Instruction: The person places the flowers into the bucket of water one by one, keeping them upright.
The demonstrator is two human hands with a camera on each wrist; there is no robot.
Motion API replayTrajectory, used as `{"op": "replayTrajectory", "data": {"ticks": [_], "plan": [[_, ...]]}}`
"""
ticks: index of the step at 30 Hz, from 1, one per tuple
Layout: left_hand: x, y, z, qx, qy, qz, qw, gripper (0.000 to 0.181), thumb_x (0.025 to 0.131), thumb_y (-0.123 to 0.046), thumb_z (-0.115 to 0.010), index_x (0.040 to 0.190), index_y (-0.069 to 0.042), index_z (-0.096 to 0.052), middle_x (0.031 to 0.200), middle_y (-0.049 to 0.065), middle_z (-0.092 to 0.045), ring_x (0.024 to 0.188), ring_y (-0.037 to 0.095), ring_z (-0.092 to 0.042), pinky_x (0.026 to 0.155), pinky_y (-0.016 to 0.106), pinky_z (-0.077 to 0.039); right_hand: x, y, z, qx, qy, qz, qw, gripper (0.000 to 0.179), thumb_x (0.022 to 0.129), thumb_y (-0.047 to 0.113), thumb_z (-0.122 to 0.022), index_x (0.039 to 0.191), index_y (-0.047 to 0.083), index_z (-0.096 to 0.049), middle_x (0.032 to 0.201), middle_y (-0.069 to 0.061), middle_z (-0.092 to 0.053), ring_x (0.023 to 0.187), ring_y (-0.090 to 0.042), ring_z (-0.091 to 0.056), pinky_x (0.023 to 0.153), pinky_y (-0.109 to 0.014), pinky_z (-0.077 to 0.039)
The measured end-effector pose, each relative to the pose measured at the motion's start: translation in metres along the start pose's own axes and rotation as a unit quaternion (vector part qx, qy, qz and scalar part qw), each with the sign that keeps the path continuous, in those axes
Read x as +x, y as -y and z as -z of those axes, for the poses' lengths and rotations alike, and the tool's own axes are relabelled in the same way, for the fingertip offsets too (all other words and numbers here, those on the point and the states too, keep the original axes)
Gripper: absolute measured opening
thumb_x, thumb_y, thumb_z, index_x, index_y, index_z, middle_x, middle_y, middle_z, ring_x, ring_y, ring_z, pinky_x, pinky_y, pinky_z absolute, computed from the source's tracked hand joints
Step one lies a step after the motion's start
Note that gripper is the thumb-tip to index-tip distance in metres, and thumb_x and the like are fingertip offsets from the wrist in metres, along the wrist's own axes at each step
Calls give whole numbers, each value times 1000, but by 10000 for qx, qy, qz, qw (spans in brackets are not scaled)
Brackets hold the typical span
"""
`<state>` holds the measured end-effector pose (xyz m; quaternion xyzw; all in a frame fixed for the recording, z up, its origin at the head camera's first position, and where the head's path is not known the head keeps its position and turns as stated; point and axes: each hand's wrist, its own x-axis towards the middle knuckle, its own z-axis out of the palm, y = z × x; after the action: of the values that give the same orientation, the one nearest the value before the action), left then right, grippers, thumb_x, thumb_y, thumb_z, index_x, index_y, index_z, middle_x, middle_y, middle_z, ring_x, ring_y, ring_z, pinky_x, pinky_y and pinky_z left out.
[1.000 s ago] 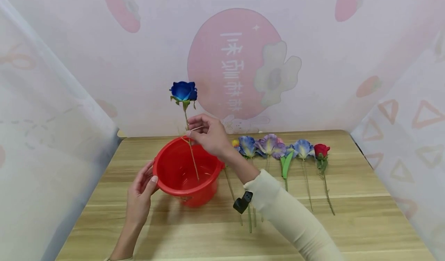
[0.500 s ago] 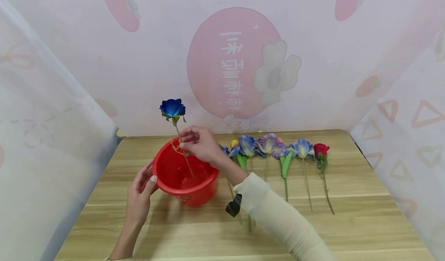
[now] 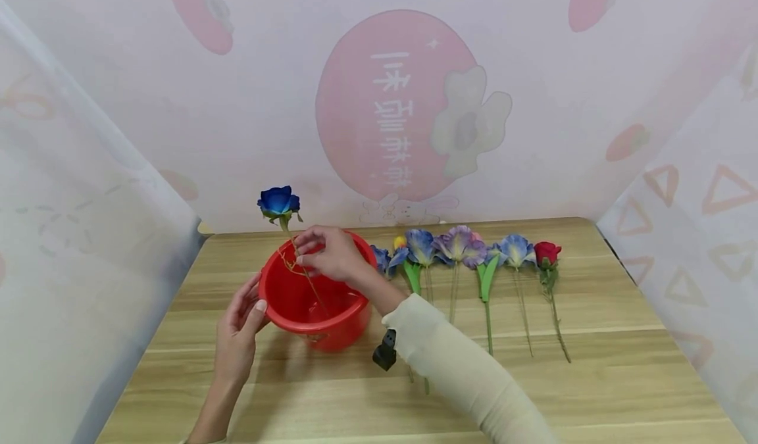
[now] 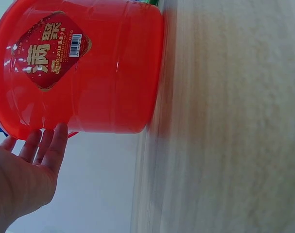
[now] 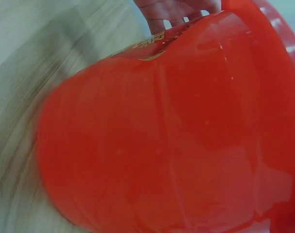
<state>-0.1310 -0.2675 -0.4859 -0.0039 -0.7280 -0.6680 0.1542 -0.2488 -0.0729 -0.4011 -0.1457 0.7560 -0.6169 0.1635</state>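
A blue artificial rose [image 3: 278,200] leans to the left above the red bucket [image 3: 339,339], its thin stem reaching down inside. My right hand [image 3: 330,254] pinches that stem above the bucket's opening. At the near left side, my left hand [image 3: 237,333] holds the bucket by its rim, thumb in front. The left wrist view shows the left fingers [image 4: 54,151] against the bucket's outer wall, below a dark red label [image 4: 52,50]. Mostly the bucket's wall [image 5: 137,141] fills the right wrist view; the right hand is out of sight there.
Right of the bucket several artificial flowers lie in a row on the wooden table [image 3: 610,385], among them a purple iris [image 3: 460,246], a blue iris [image 3: 516,252] and a red rose [image 3: 547,254]. A patterned backdrop [image 3: 266,89] rises behind the table.
My right hand has moved down and left with the blue rose, whose stem now reaches deeper into the bucket and tilts more. The left hand stays on the bucket.
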Motion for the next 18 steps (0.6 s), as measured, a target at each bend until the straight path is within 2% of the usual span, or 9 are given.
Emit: {"op": "replayTrajectory", "data": {"ticks": [8,13,18], "plan": [[0,-1,-1,139,-78,136,9998,50,112,-15,-55,161,-12,-48,146,-7,-63,125,4,-68,90,19,-63,1,-2,-3,-255,-154,-257,9992,22,95,2,-79,114,13,-77,98,-2,-76,83,-18,-77,81,-43,-69],[0,-1,-2,58,-86,39,9999,49,112,-13,-56,161,-10,-49,145,-5,-64,124,5,-69,90,19,-63,1,-2,-4,-580,-263,-339,9974,22,95,2,-80,112,14,-77,97,-1,-76,84,-19,-78,79,-41,-69],[-1,-2,-2,5,-101,7,9999,49,112,-13,-55,160,-10,-49,144,-4,-65,124,6,-70,89,20,-63,1,-2,-6,-870,-164,-409,9952,23,95,1,-79,113,13,-76,98,-2,-76,92,-26,-80,78,-37,-69]]}}
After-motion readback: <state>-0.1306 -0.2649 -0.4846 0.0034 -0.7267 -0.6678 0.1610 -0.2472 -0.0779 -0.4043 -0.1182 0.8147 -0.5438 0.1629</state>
